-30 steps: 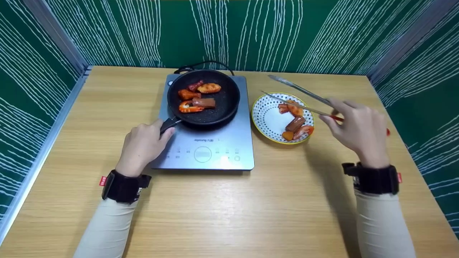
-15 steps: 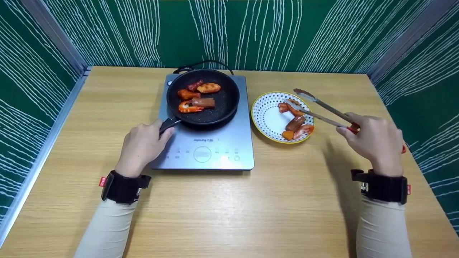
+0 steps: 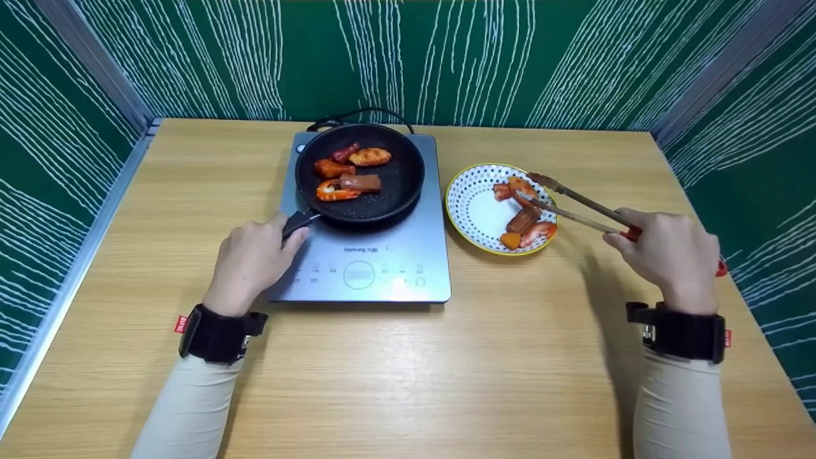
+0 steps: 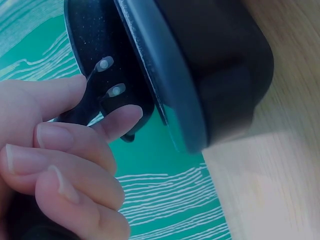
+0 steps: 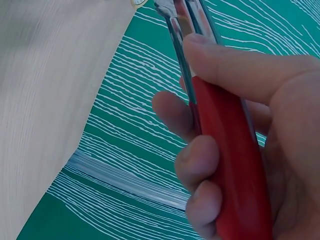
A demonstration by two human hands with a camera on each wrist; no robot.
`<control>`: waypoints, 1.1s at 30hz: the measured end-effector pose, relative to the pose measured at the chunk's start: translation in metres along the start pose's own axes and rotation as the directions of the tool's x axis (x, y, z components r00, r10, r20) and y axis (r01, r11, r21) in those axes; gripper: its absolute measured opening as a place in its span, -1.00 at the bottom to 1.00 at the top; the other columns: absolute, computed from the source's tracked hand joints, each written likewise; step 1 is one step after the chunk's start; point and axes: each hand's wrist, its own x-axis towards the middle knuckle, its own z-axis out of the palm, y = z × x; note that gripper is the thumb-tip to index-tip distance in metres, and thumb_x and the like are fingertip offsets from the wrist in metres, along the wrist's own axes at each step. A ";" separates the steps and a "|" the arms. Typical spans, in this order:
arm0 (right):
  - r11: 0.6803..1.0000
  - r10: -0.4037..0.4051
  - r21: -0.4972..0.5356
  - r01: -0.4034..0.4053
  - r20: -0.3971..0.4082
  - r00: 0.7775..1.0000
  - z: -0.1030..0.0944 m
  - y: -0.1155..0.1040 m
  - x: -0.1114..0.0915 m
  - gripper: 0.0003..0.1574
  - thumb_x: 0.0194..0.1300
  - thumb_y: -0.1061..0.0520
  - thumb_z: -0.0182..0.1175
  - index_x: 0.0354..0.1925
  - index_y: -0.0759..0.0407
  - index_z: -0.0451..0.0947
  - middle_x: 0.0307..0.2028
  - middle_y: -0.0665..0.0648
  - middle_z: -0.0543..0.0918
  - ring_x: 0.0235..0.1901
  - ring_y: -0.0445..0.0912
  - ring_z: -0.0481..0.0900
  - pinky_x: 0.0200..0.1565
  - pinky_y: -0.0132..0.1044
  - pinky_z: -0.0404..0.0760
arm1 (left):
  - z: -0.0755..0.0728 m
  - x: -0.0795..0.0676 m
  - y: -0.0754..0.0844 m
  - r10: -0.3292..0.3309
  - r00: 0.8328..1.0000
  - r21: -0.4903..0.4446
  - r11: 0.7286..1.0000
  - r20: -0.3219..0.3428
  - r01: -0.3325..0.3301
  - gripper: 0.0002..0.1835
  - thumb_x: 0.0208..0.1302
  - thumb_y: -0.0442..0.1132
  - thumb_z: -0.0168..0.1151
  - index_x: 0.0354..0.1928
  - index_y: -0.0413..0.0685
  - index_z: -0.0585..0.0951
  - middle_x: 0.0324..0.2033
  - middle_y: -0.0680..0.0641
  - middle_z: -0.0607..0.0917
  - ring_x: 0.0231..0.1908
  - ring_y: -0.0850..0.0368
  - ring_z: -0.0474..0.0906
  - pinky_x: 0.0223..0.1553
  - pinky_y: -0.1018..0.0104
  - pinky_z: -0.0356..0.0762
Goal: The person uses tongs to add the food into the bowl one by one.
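Note:
My left hand (image 3: 255, 261) grips the black handle of the frying pan (image 3: 401, 191), which sits on a silver induction cooktop (image 3: 401, 280). In the pan lie a shrimp (image 3: 333, 193), a sausage piece (image 3: 361, 183), a drumstick (image 3: 333, 168), a chicken wing (image 3: 370, 157) and a dark red piece (image 3: 345, 152). My right hand (image 3: 669, 255) holds metal tongs with red handles (image 5: 230, 165). Their spread tips reach over the right side of a dotted bowl (image 3: 468, 231), either side of a wing-like piece (image 3: 523, 189); whether they touch it, I cannot tell.
Also in the bowl are a sausage piece (image 3: 523, 219), a shrimp (image 3: 539, 234), an orange chunk (image 3: 510, 240) and a small red piece (image 3: 502, 192). A black cable (image 3: 376, 109) runs behind the cooktop. Green white-lined panels (image 3: 459, 64) wall the wooden table (image 3: 408, 376).
The tongs have moved right and their tips have come down onto the bowl's food, drawing closer together. My left hand and the pan have stayed in place.

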 end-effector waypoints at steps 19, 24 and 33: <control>0.999 0.044 0.005 -0.044 0.016 0.999 0.005 -0.005 0.002 -0.41 0.30 0.03 0.54 0.22 0.25 0.69 -0.45 0.29 0.67 -0.47 0.17 0.48 -0.59 -0.09 0.28 | -0.002 0.001 0.001 -0.001 1.000 -0.007 1.000 0.030 0.001 -0.59 0.61 0.07 0.17 -0.22 -0.18 0.52 -0.54 -0.09 0.41 -0.52 -0.08 0.42 -0.49 0.16 0.17; 0.999 0.046 -0.003 -0.046 0.022 0.999 0.003 -0.008 0.000 -0.41 0.29 0.03 0.55 0.20 0.26 0.69 -0.49 0.27 0.67 -0.49 0.16 0.46 -0.56 -0.08 0.26 | -0.002 0.001 0.001 -0.004 1.000 -0.009 1.000 0.028 0.004 -0.59 0.61 0.07 0.17 -0.20 -0.18 0.52 -0.54 -0.10 0.42 -0.52 -0.08 0.43 -0.50 0.16 0.17; 0.999 0.049 -0.020 -0.048 0.074 0.996 0.007 -0.019 0.001 -0.46 0.32 -0.02 0.50 0.18 0.19 0.72 -0.57 0.17 0.56 -0.50 0.15 0.44 -0.59 -0.10 0.24 | -0.001 -0.001 -0.001 0.012 1.000 0.008 1.000 0.001 -0.012 -0.58 0.60 0.07 0.17 -0.21 -0.20 0.54 -0.54 -0.12 0.46 -0.52 -0.11 0.45 -0.53 0.14 0.20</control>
